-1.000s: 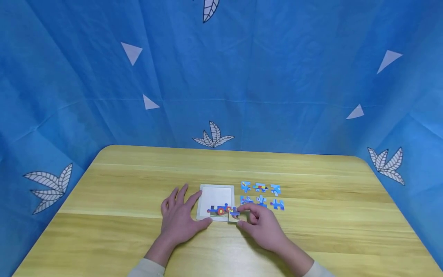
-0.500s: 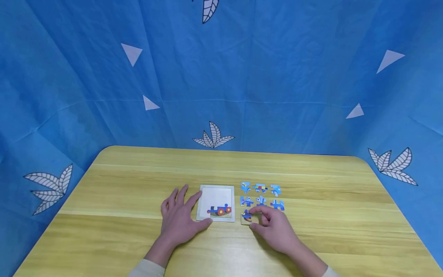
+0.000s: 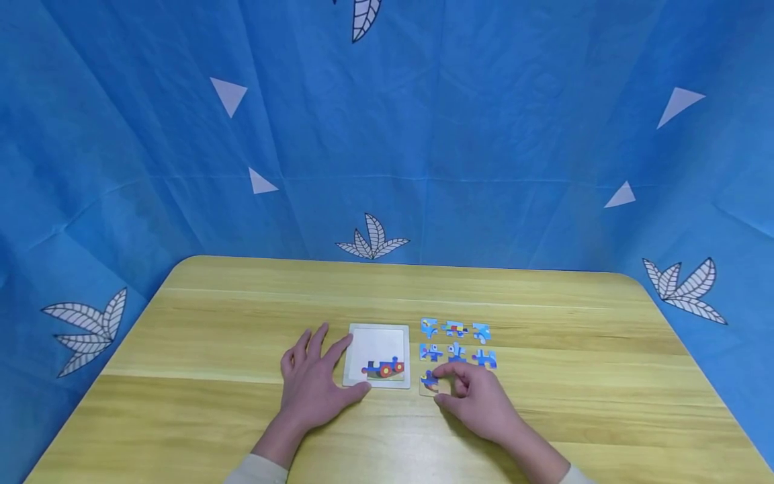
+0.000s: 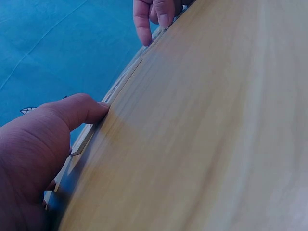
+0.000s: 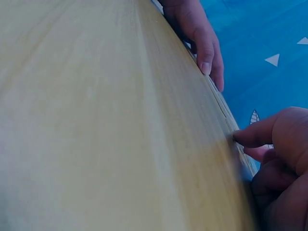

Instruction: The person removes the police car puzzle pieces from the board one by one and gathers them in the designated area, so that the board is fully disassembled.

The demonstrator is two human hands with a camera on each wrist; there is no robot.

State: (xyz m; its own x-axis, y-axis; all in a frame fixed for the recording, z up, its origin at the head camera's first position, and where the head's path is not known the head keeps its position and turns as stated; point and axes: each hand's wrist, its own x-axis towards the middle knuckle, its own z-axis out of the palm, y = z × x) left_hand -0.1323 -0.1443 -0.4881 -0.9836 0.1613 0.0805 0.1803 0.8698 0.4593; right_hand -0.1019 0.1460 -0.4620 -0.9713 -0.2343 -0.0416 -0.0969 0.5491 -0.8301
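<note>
A square white puzzle tray (image 3: 375,343) lies on the table, with joined jigsaw pieces (image 3: 385,369) in its lower right part showing red-and-yellow wheels. My left hand (image 3: 314,380) rests at its left side, fingers spread, thumb at the lower left corner and index finger at the left edge. In the left wrist view, that thumb (image 4: 89,109) touches the tray's edge. To the right of the tray, my right hand (image 3: 478,396) pinches a jigsaw piece (image 3: 428,383) between thumb and index finger, low at the table. The wrist views barely show the pieces.
Two rows of loose jigsaw pieces (image 3: 455,328) lie right of the tray, just beyond my right hand. The wooden table (image 3: 242,289) ends at a blue curtain (image 3: 496,134) with leaf and triangle prints.
My right hand has carried the pinched jigsaw piece from the tray's lower right corner rightward to beside the tray. The joined pieces stay in the tray. My left hand has not visibly moved.
</note>
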